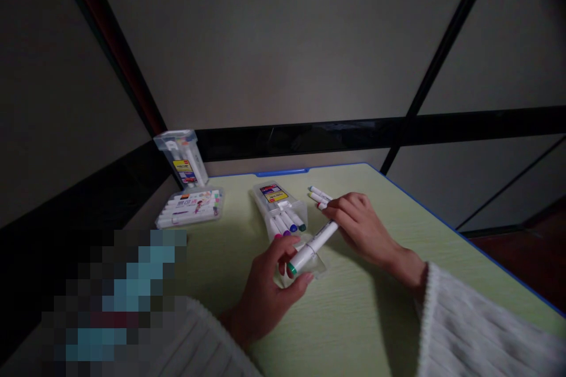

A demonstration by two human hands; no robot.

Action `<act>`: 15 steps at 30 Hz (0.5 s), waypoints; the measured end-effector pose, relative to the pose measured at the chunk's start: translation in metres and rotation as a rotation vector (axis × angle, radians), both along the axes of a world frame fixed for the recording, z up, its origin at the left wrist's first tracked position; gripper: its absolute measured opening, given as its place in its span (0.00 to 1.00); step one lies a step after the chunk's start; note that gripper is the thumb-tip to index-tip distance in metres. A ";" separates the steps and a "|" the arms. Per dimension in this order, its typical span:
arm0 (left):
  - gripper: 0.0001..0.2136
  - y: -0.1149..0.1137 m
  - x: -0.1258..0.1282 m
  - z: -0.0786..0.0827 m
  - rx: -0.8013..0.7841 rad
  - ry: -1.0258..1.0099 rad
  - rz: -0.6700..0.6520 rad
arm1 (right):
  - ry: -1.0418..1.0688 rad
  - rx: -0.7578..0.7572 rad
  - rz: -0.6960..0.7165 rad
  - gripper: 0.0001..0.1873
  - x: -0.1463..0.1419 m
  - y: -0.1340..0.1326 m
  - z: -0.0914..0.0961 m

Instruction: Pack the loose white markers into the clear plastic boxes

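Note:
My right hand [365, 227] grips a white marker [315, 245] by its far end. The marker slants down toward my left hand [269, 288], its green tip end facing me. My left thumb and fingers are apart around that green end, with a gap on the thumb side. Under the marker lies a clear plastic flap [322, 268], partly hidden by my left hand. Just beyond is a clear marker case [260, 200] lying on its side, its mouth toward me, with several markers [289, 224] showing pink, purple, blue and dark green ends.
Several loose white markers [319, 193] lie beyond my right hand, partly covered by it. At the back left stand a lidded clear case [181, 159] of markers and a flat marker pack [190, 207]. The pale green table [349, 318] has a blue edge and meets a panelled wall [265, 41].

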State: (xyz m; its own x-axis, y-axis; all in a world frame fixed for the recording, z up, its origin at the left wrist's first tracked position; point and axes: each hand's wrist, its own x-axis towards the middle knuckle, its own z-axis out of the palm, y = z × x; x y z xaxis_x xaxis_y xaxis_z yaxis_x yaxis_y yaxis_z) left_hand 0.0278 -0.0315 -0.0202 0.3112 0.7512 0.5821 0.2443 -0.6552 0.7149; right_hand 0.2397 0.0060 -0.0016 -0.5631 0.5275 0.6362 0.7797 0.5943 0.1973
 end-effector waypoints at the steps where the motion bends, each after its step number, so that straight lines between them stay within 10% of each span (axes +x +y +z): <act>1: 0.16 0.000 0.000 0.000 -0.004 0.004 -0.006 | -0.017 0.005 0.004 0.11 -0.001 0.000 0.000; 15: 0.15 0.000 -0.001 0.004 0.009 0.102 0.005 | 0.023 0.051 0.072 0.11 -0.005 -0.003 0.000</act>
State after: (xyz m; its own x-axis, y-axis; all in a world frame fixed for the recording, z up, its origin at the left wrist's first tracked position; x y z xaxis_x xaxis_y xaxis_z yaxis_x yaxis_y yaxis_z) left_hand 0.0271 -0.0312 -0.0157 0.3654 0.7478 0.5543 0.3184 -0.6600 0.6805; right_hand 0.2345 0.0026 -0.0016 -0.5831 0.4526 0.6746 0.7398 0.6389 0.2109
